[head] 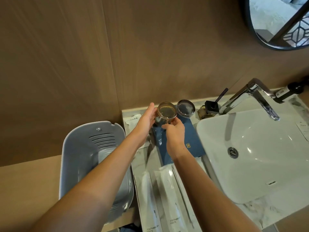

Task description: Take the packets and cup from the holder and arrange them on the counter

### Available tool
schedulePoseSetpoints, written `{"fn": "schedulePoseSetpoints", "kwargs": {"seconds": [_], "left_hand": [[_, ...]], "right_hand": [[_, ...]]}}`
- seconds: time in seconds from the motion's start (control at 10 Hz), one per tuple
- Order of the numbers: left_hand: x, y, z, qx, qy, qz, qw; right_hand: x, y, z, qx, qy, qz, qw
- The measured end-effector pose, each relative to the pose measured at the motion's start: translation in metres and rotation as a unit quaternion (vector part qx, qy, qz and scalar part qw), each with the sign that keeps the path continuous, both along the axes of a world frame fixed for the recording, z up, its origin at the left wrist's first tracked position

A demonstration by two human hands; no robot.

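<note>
**Lifting the amber glass off the blue holder**

Filling the right of the frame, the white ceramic basin [250, 156] sits beside the marble counter [142, 158]. At lower centre, two white toothbrush packets [167, 198] lie side by side on it. Above them is the dark blue holder [192, 139], with a second smoky glass [185, 108] at its far end. At centre, the left hand [147, 118] cups the amber glass cup [167, 113] while the right hand [175, 131] pinches its base; whether it has cleared the holder is unclear. Smooth glass held only by fingertips could slip, knock its neighbour, or tip toward the basin.
</note>
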State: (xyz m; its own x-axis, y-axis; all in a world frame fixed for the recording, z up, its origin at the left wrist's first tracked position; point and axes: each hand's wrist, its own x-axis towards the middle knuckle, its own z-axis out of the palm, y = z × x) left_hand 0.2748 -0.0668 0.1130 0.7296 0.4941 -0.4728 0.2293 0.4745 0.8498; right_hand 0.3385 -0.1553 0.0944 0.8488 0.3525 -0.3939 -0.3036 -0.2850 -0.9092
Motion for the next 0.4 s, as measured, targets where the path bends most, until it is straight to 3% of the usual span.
{"fn": "schedulePoseSetpoints", "kwargs": {"seconds": [0.3, 0.4], "left_hand": [[0.004, 0.001, -0.001, 0.005, 0.005, -0.012, 1.0], [-0.013, 0.003, -0.014, 0.023, 0.033, 0.046, 0.998]], "right_hand": [[0.009, -0.01, 0.01, 0.004, 0.049, 0.053, 0.997], [0.0, -0.027, 0.013, -0.023, 0.052, 0.083, 0.995]]}}
